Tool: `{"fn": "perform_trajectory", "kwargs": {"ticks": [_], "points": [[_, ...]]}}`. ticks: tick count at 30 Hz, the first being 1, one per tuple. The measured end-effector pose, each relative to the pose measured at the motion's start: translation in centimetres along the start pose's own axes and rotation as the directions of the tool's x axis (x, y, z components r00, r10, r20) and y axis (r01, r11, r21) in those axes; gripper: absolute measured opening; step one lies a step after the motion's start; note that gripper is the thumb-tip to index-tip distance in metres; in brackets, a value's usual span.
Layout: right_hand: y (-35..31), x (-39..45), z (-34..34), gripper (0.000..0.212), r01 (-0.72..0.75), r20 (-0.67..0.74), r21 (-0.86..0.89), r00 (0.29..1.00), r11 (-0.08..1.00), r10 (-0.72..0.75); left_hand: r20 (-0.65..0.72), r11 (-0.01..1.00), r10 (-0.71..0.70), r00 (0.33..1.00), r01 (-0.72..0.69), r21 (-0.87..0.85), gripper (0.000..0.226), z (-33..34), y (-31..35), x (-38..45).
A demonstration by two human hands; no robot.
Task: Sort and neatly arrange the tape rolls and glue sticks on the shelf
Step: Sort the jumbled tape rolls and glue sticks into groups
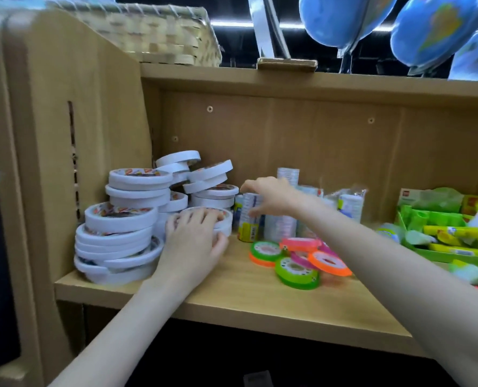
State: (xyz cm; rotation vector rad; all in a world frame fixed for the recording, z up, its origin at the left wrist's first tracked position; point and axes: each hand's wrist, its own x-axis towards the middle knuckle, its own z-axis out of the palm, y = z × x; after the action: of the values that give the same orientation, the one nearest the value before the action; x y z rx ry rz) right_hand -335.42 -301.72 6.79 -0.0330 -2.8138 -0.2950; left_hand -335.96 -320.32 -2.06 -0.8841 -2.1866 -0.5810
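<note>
the left hand (196, 236) curls its fingers round a short stack of flat white tape rolls (221, 219) on the wooden shelf (246, 291), likely to line it up. the right hand (271, 195), fingers spread and holding nothing, reaches for the upright glue sticks (279, 224).

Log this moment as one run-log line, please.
left hand: grips white tape rolls | right hand: reaching stacked tape tube | neon rolls: loose on shelf

Bright even light, motion blur, edges warped

Both hands (196, 236) (271, 195) forward, fingers curled
</note>
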Motion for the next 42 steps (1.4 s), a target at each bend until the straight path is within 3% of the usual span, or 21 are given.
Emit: {"fn": "perform_trajectory", "kwargs": {"ticks": [5, 8, 18, 23, 26, 29, 33, 35, 36, 38, 42], "points": [[1.5, -0.8, -0.8, 0.05, 0.009, -0.033, 0.178, 0.999, 0.984, -0.003, 0.015, 0.997, 0.017, 1.0, -0.018, 0.074, 0.041, 0.5, -0.1, 0.1], [1.5, -1.1, -1.2, 0.048, 0.022, -0.049, 0.195, 0.999, 0.981, -0.013, -0.025, 0.995, 0.023, 0.999, -0.021, 0.094, 0.034, 0.6, -0.1, 0.1], [0.7, -1.2, -0.8, 0.046, 0.029, -0.104, 0.177, 0.994, 0.984, -0.011, 0.043, 1.0, 0.007, 0.999, -0.009, 0.029, 0.045, 0.5, 0.0, -0.1], [3.8, -7.5, -3.0, 0.033, 0.023, -0.234, 0.263, 0.971, 0.965, 0.041, -0.158, 0.991, 0.105, 0.982, -0.117, -0.063, 0.028, -0.1, 1.0, -0.4], [6.5, -13.0, -4.5, 0.028, -0.051, -0.143, 0.315, 0.985, 0.948, 0.1, -0.123, 0.96, 0.168, 0.978, -0.191, -0.204, 0.042, 0.0, 3.6, -0.6], [9.8, -18.7, -5.1, 0.03, -0.199, 0.062, 0.208, 0.98, 0.958, 0.19, -0.016, 0.925, 0.227, 0.974, -0.221, -0.309, 0.054, 0.7, 7.5, -0.6], [13.5, -25.1, -3.2, 0.049, -0.479, 0.32, 0.025, 0.835, 0.877, 0.447, 0.08, 0.896, 0.369, 0.926, -0.331, -0.297, 0.063, 1.6, 12.4, 0.1], [14.5, -27.7, -1.3, 0.062, -0.517, 0.353, 0.055, 0.811, 0.854, 0.468, 0.092, 0.875, 0.42, 0.903, -0.376, -0.305, 0.065, 2.0, 14.5, 0.4], [14.8, -28.7, -0.2, 0.062, -0.494, 0.297, 0.122, 0.846, 0.861, 0.443, 0.094, 0.866, 0.442, 0.892, -0.397, -0.305, 0.065, 2.4, 15.5, 0.6], [14.7, -30.0, 1.3, 0.039, -0.387, 0.101, 0.265, 0.922, 0.883, 0.374, 0.112, 0.851, 0.485, 0.867, -0.439, -0.286, 0.064, 3.1, 17.0, 1.0], [15.5, -30.2, 2.9, 0.021, -0.188, -0.103, 0.343, 0.966, 0.92, 0.236, 0.152, 0.834, 0.528, 0.835, -0.477, -0.276, 0.041, 4.2, 20.0, 2.4]]}}
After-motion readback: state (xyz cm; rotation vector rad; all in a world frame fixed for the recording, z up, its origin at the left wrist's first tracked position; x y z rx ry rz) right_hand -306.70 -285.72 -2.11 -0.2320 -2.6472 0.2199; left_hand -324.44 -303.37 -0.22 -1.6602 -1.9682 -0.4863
